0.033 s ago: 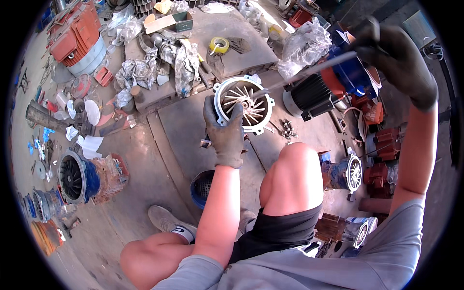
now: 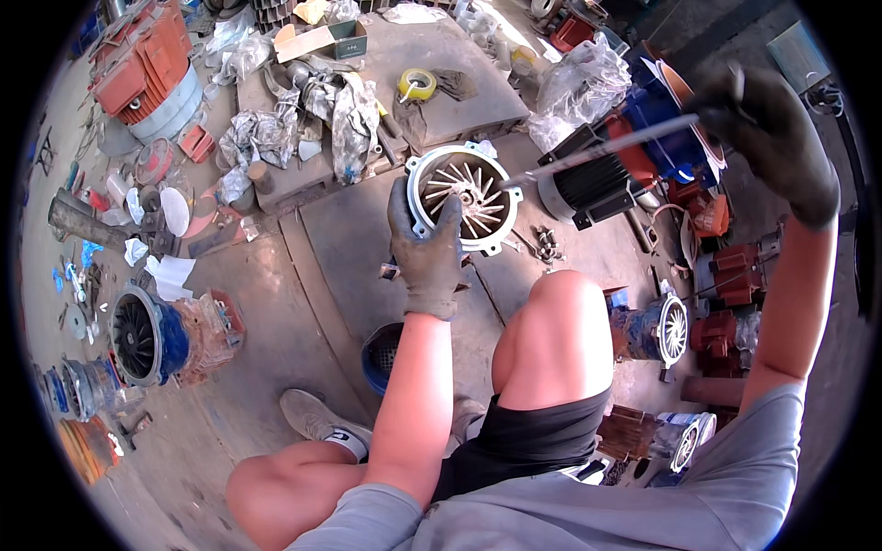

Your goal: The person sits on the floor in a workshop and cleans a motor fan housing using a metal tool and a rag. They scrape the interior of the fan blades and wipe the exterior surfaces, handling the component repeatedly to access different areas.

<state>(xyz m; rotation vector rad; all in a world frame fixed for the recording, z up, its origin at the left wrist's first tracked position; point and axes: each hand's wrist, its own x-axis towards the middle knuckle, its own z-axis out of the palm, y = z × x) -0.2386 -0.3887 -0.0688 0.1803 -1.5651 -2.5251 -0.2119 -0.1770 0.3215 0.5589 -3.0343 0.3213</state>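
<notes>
Gripping the round housing (image 2: 480, 246) with my left hand (image 2: 430, 262): gloved thumb inside its edge, fingers along the outer left side, that grip closed on the rim. Housing sits mid-view, open face toward the camera, with a pale-bladed fan (image 2: 470, 196) inside. What bears its weight is hidden from me.

Right hand (image 2: 767, 133), also gloved, is up at right, grip closed round a long metal rod (image 2: 606, 148). Rod slants down and left; far end is near the housing's right side, blurred, so I cannot tell whether they touch.

Black-finned motor (image 2: 591, 188) with a blue end lies near, to the right. Small dark metal parts (image 2: 547, 246) on the floor (image 2: 331, 248), below and right of the housing. Beyond, a low tabletop (image 2: 478, 119) carries a yellow tape roll (image 2: 427, 90); clear plastic bag (image 2: 586, 87) bunched near its right edge. Round blue container (image 2: 369, 364) beside the left forearm (image 2: 423, 395), partly hidden.
</notes>
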